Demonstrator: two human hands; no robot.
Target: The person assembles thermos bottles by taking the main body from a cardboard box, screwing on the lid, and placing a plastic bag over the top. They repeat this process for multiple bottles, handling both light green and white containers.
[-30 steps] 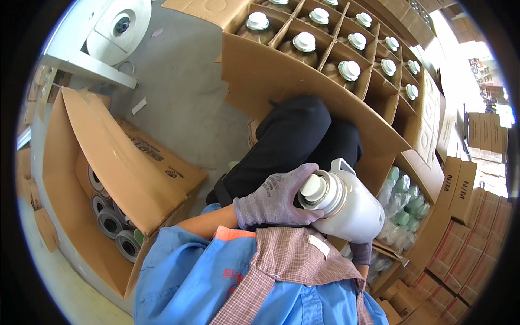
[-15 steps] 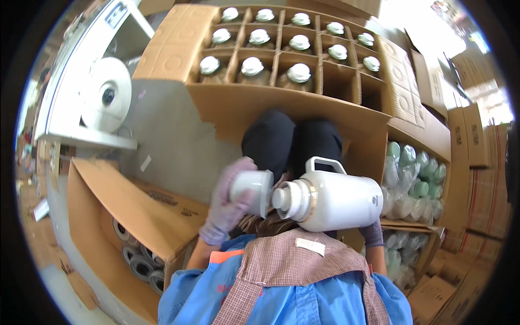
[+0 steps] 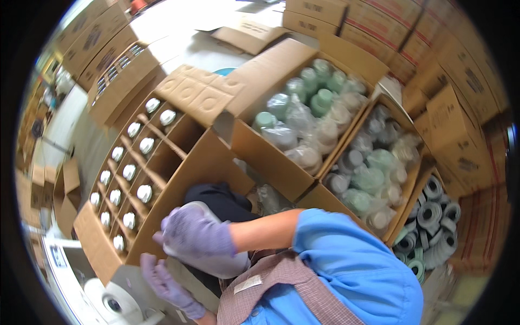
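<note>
A white insulated jug (image 3: 221, 266) lies tilted across my lap. My right hand (image 3: 197, 230), in a pale purple glove, is wrapped over the jug's far end and hides its mouth. The white cup-shaped lid cannot be made out from here. My left hand (image 3: 169, 287), gloved the same way, is just left of the jug, apart from it, with its fingers stretched out and nothing in them. Beyond my knees is a divided carton (image 3: 181, 187) with several white-capped bottles (image 3: 144, 193) upright in its cells; some cells hold none.
To the right, an open carton (image 3: 246, 130) holds bagged pale green and white cups (image 3: 325, 100). A second carton (image 3: 355, 222) beside it holds more bagged parts. Grey and green rings (image 3: 430, 216) lie at far right. Stacked boxes (image 3: 457, 132) stand behind. A white roll (image 3: 111, 300) is at lower left.
The view has swung to the right. My left hand has let go of the white cup-shaped lid. My right hand has moved from the jug's base to its other end.
</note>
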